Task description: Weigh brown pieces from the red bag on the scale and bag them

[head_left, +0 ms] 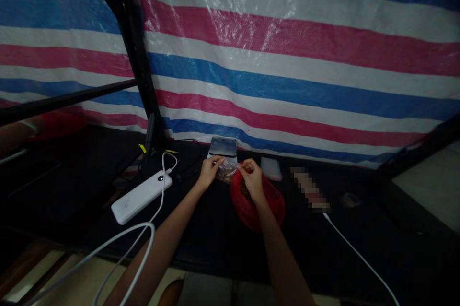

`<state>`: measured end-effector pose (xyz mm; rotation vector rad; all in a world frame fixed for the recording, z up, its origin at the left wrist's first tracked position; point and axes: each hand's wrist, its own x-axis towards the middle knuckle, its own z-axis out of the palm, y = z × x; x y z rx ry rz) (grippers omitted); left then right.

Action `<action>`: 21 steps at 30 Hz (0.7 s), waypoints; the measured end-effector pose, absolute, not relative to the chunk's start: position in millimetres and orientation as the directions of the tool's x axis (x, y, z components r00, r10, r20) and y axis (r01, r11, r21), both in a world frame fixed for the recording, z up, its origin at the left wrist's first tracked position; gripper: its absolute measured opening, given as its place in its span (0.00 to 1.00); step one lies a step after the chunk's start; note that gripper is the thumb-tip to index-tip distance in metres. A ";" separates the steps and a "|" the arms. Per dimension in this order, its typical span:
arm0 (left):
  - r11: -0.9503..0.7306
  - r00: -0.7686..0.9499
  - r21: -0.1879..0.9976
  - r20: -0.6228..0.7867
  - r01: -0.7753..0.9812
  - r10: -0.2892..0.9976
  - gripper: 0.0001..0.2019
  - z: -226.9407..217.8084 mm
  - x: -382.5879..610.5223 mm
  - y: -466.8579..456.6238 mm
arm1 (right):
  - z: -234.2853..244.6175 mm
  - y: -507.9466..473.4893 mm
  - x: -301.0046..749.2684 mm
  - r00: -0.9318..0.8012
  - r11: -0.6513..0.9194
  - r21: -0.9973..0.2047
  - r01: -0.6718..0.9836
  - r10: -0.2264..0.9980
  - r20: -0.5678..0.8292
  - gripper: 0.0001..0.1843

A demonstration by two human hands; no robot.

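Between my hands is a small clear plastic bag (227, 171) with brownish pieces inside, too small to name. My left hand (209, 171) pinches the bag's left upper edge, and my right hand (252, 177) pinches its right upper edge. Under my right hand and wrist lies a red bag (275, 207), open at the top, with dark brown contents partly hidden by the hand. Just behind the clear bag stands a small scale (223, 147) with a dark top. A stack of clear plastic bags (271, 169) lies right of my right hand.
A white power bank (142, 196) with a white cable (158, 205) lies on the black table (215, 243) at left. A blurred-out device (311, 191) and a small packet (350, 200) lie at right. Another person's arm (17, 134) reaches in at far left, beyond a black metal post (136, 56). Striped sheeting (287, 66) hangs behind.
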<state>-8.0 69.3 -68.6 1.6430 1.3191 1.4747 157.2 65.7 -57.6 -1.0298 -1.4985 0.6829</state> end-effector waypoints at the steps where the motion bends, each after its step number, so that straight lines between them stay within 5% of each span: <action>1: -0.358 -0.094 0.879 0.404 0.315 0.910 0.13 -68.4 -7.8 68.3 | -57.8 65.2 156.5 0.022 0.452 -0.861 0.234 0.883 0.469 0.07; 21: -0.417 -0.007 0.832 0.451 0.367 0.893 0.11 -67.6 0.9 62.8 | -64.9 66.3 152.4 -0.002 0.440 -0.871 0.217 0.893 0.451 0.09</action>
